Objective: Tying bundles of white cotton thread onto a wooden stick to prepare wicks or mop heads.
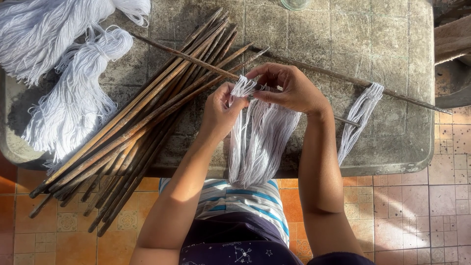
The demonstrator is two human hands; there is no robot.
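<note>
Yarn (259,142), a white bundle, hangs over a thin rod (314,68) and drops straight down toward the person, so its long axis runs from the rod to the table (392,44) edge and a bit past it. The rod itself slants across the table, high on the left and low on the right, its right tip poking out past the table edge.

Left hand (221,112) sits just below the rod, fingers pinched shut on the top of the yarn. Right hand (289,88) is right beside it on the rod, thumb and fingers closed on a few strands at the loop. Can't really tell if it's also gripping the rod, the fingers cover that spot.

Further right along the rod hangs a second, thinner bundle (359,120), tilted down-left. Left of the yarn lies a pile of dark sticks (132,132), all pointing from lower left to upper right, and the rod crosses over their top ends. Beyond the sticks, at the table's left end, two loose skeins (73,98) of the same white yarn.
</note>
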